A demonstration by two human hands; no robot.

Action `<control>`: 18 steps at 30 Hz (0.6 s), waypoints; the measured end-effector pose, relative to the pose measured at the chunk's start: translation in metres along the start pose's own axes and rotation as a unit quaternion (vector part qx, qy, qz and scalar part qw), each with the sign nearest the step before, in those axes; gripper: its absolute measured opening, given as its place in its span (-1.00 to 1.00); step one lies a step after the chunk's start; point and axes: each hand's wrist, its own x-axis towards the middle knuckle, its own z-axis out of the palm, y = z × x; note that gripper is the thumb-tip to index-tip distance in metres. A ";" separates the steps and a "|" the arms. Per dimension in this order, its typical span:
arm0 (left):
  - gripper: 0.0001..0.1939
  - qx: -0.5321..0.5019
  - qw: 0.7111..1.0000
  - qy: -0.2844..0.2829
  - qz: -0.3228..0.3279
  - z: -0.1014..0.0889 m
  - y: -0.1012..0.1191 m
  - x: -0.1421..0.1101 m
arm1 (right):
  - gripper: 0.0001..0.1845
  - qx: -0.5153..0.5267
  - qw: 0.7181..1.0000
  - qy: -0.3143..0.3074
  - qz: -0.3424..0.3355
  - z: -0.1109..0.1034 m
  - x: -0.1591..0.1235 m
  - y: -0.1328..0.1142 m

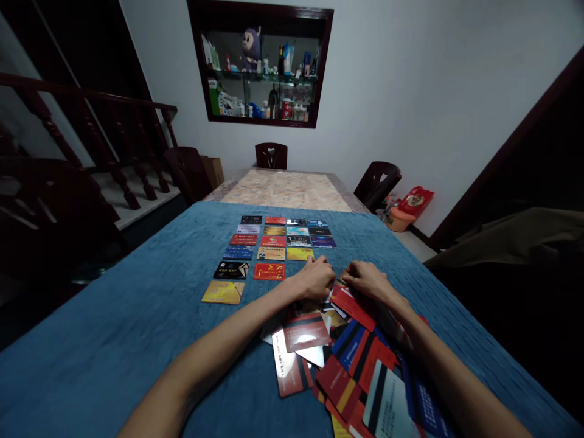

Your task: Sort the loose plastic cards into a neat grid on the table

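My left hand (314,280) is over the far left edge of a loose pile of plastic cards (351,353), its fingers curled and pointing down. What its fingertips hold, if anything, is hidden behind the hand. Just to the right, my right hand (366,280) is closed, with the fingertips pinched at the edge of cards at the pile's far end. A red card (353,306) lies just below it. Beyond my left hand, several cards lie face up in four columns; a yellow card (300,253) is the one nearest its knuckles, and a red card (269,271) is further left.
A blue cloth (150,292) covers the near part of the table, with a patterned top (287,188) beyond. Dark chairs (271,156) stand around it. A wall cabinet (267,118) is behind, and a red bag (416,199) sits on an orange bucket (399,220) at right.
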 end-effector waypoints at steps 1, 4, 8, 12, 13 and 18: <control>-0.85 -0.003 1.000 0.003 -0.005 0.000 0.000 0.000 | -0.81 0.015 1.000 0.009 -0.001 0.001 0.002 0.001; -0.82 -0.020 0.999 0.023 -0.034 0.001 0.001 0.002 | -0.79 0.055 0.997 0.045 -0.016 0.003 0.005 0.003; -0.75 -0.070 0.991 0.071 -0.087 0.003 0.001 0.005 | -0.76 0.100 0.989 0.092 -0.066 0.005 0.007 0.002; -0.69 -0.131 0.974 0.130 -0.132 0.006 -0.003 0.009 | -0.79 0.142 0.973 0.125 -0.130 0.006 0.009 -0.002; -0.68 -0.145 0.969 0.141 -0.140 0.007 -0.004 0.010 | -0.79 0.151 0.969 0.132 -0.143 0.006 0.010 -0.004; -0.73 -0.219 0.949 0.166 -0.153 0.008 -0.006 0.012 | -0.83 0.192 0.947 0.175 -0.186 0.011 0.010 -0.010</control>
